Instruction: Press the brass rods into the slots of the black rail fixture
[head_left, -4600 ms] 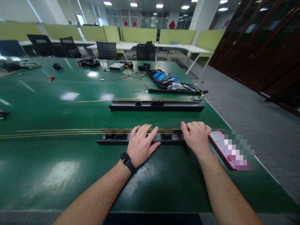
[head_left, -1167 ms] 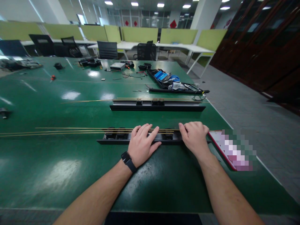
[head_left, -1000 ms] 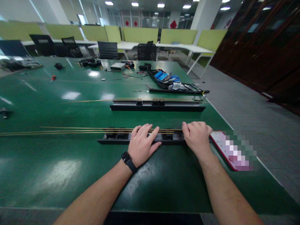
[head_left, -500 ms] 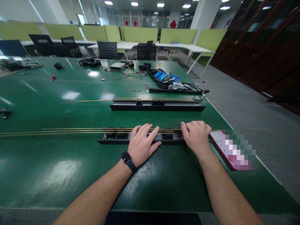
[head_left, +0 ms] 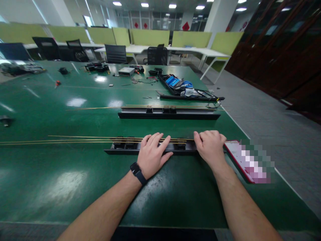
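Observation:
A long black channel-shaped rail (head_left: 125, 151) lies crosswise before me, with dark blocks (head_left: 129, 143) set in it. Several thin gold-coloured rods (head_left: 82, 141) run along its top and stick out far to the left. My left hand (head_left: 153, 152), wearing a black watch, lies over the rods and the rail's middle, fingers spread and fairly flat. At the rail's right end, my right hand (head_left: 210, 145) is closed with curled fingers around a rod, which shows on both sides of it. The knuckles hide the fingertips and that end of the rail.
A second black rail (head_left: 168, 115) with rods lies parallel beyond. Behind it, a black tray (head_left: 173, 89) holds blue and grey items. A red-edged phone-like object (head_left: 238, 160), partly pixelated, lies right of my right hand. Small parts and a grey box (head_left: 126, 71) sit farther back on the green table (head_left: 75, 194).
The left end of one rod has shifted slightly to the right and away from me, so it fans apart from the others. Both hands stay in nearly the same place.

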The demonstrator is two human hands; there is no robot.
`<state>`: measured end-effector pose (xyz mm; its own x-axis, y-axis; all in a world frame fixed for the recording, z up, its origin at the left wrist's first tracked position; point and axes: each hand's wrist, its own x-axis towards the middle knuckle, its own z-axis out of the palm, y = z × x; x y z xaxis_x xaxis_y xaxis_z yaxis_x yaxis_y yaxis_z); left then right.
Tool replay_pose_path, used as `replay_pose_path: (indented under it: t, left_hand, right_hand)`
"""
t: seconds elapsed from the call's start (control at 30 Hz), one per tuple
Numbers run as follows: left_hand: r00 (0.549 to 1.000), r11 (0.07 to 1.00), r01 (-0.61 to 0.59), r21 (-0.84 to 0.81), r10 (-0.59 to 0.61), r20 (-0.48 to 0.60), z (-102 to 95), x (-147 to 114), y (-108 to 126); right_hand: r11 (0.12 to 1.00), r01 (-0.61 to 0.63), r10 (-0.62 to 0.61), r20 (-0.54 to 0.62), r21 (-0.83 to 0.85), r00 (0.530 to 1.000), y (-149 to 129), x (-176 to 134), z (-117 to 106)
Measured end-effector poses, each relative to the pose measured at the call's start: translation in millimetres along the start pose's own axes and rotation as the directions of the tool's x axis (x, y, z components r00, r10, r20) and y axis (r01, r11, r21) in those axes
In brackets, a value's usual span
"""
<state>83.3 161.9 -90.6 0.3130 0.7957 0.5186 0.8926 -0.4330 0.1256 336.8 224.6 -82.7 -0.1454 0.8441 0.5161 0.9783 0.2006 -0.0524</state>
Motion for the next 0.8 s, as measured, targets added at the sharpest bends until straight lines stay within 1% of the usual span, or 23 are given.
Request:
replay_pose_path:
  t: [0.1, 0.2, 0.3, 0.43, 0.63, 0.8]
  left_hand:
    - [1.0, 1.0, 0.0, 0.004, 0.0, -0.002, 0.2, -0.1, 0.0]
    - [1.0, 1.0, -0.001, 0.002, 0.001, -0.005, 0.3, 0.1, 0.2]
    - [1.0, 1.0, 0.0, -0.004, 0.0, -0.012, 0.2, 0.4, 0.5]
    - [1.0, 1.0, 0.0, -0.005, 0.0, -0.012, 0.1, 0.6, 0.5]
    - [1.0, 1.0, 0.001, -0.013, -0.001, 0.005, -0.1, 0.2, 0.1]
    - [1.0, 1.0, -0.002, -0.016, 0.002, -0.008, -0.3, 0.2, -0.2]
  right_hand:
    - [0.999, -0.023, 0.022, -0.021, -0.026, 1.0, 1.7, 0.0, -0.1]
    - [0.999, -0.018, 0.019, -0.024, 0.033, 1.0, 1.0, -0.7, -1.2]
    - [0.996, 0.016, -0.015, -0.012, 0.088, 1.0, -1.0, -1.4, -1.8]
    - [0.999, 0.03, -0.03, -0.013, 0.038, 0.999, -2.1, -1.0, -0.7]
    - [0.999, -0.014, 0.012, -0.063, -0.038, 0.998, 2.3, -0.3, 1.0]
    - [0.998, -0.003, 0.006, -0.038, 0.065, 0.999, -0.1, -1.2, -1.0]
